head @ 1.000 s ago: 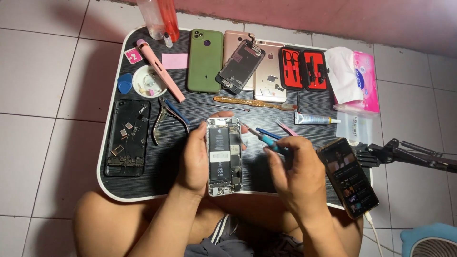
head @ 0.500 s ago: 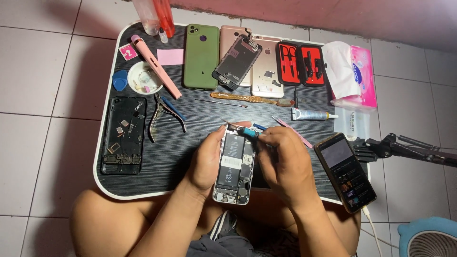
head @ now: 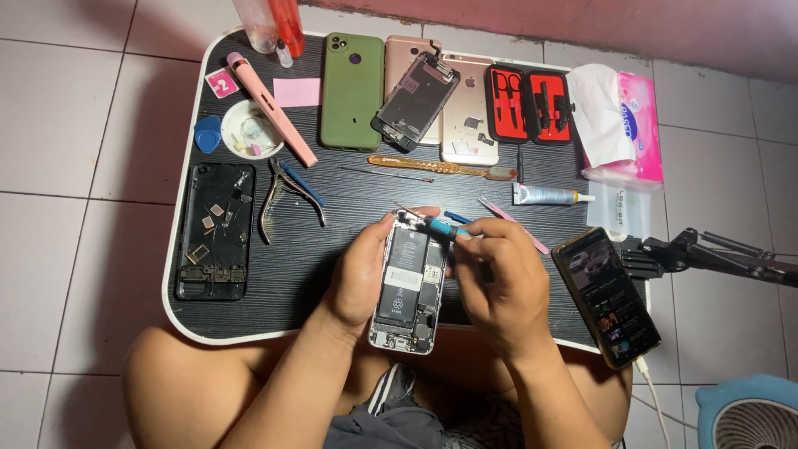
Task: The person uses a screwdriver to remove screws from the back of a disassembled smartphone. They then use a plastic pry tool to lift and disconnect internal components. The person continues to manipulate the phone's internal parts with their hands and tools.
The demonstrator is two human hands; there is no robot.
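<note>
An opened phone with its battery and inner parts showing lies face-up at the near edge of a small black table. My left hand grips its left side and holds it steady. My right hand pinches a thin blue-handled screwdriver, whose metal tip points at the phone's top left corner. Another blue tool and a pink one lie just behind my right hand.
Pliers and a black parts tray sit left. At the back lie a green phone, a rose-gold phone, a detached screen, a red tool case and tissues. A lit phone on a holder arm stands right.
My right hand has come in over the phone's top with the screwdriver. The opened phone has shifted slightly right and tilted, and my left hand has followed it.
</note>
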